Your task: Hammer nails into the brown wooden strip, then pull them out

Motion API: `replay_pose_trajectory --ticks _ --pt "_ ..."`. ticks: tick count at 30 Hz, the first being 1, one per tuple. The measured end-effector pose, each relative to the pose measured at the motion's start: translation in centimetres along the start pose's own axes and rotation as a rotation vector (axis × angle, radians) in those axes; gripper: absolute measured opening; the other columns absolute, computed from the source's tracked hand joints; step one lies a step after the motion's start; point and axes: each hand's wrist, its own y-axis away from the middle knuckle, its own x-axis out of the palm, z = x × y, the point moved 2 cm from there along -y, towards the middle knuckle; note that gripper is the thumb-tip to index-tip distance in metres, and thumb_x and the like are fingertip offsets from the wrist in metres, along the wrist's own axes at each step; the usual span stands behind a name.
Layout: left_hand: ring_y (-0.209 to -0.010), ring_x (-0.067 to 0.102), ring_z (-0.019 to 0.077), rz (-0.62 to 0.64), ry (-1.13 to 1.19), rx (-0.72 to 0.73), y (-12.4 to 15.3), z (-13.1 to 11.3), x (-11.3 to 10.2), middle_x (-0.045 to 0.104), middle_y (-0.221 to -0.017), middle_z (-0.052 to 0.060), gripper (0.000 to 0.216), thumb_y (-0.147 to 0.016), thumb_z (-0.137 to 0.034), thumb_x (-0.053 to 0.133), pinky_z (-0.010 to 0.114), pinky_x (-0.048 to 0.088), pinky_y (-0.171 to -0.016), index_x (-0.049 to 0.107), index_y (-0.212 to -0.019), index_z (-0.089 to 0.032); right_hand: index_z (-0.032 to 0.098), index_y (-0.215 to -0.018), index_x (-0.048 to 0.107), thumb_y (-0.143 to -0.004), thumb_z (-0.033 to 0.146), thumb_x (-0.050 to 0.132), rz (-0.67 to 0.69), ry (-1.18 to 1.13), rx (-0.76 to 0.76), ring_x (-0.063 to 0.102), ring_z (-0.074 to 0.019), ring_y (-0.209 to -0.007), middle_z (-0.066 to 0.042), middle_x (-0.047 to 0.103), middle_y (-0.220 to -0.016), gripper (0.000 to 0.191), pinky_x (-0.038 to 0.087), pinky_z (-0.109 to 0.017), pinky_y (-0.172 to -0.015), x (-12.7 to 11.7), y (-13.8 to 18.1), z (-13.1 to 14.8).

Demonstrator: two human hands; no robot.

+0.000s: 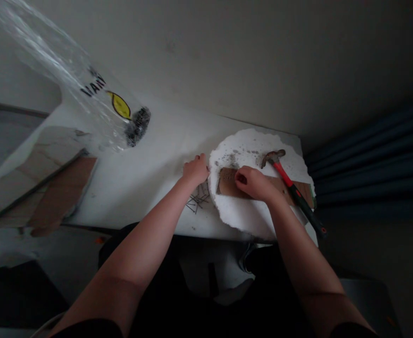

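L hand [195,171] curled, knuckles up; R hand [253,183] fisted, pressing down

A: What colour is the hammer [292,188]?

B: Red along the upper handle, black on the grip, with a dull grey-brown head. It lies across a brown strip of board [229,183].

A: And the round slab [252,211] under them?

B: White, speckled with grey dust near the top. The table [143,183] is white too.

A: The clear bag [86,98]?

B: Black lettering, a yellow oval outlined in black, and a dark clump inside. The nails [197,201] are dark grey, the curtain [375,155] dark blue
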Motion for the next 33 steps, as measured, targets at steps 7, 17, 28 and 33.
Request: replay_pose_trajectory --ticks 7,17,28,33 --pt "-0.117 0.064 0.0335 0.003 -0.017 -0.002 0.2 -0.2 -0.2 0.060 -0.133 0.019 0.043 -0.094 -0.029 0.042 0.044 0.050 -0.094 0.043 -0.136 -0.017 0.020 -0.081 0.061 -0.080 0.019 0.059 0.010 0.097 0.088 0.054 -0.0171 -0.075 -0.004 0.066 -0.086 0.002 0.036 -0.028 -0.066 1.1 -0.8 0.8" --pt "-0.119 0.063 0.0320 0.011 -0.016 -0.007 0.0 0.0 0.1 0.059 -0.134 0.018 0.043 -0.095 -0.031 0.039 0.043 0.049 -0.096 0.043 -0.136 -0.019 0.022 -0.077 0.057 -0.078 0.024 0.060 -0.004 0.107 0.109 0.053 -0.0177 -0.073 -0.004 0.065 -0.084 0.004 0.033 -0.029 -0.063 1.4 -1.1 0.8" --pt "-0.119 0.063 0.0326 0.016 -0.009 -0.004 0.1 0.0 0.1 0.060 -0.133 0.019 0.042 -0.096 -0.030 0.038 0.044 0.049 -0.096 0.043 -0.136 -0.019 0.020 -0.082 0.062 -0.089 0.025 0.053 -0.006 0.152 0.115 0.057 -0.0191 -0.080 -0.007 0.067 -0.092 0.012 0.036 -0.030 -0.068 1.7 -1.2 0.9" --pt "-0.120 0.063 0.0321 0.021 -0.009 -0.007 0.1 0.0 0.1 0.059 -0.133 0.018 0.042 -0.096 -0.030 0.038 0.044 0.048 -0.097 0.042 -0.137 -0.021 0.019 -0.086 0.063 -0.090 0.029 0.054 0.015 0.202 0.140 0.060 -0.0212 -0.081 -0.009 0.069 -0.097 0.014 0.037 -0.031 -0.065 1.7 -1.4 1.1"
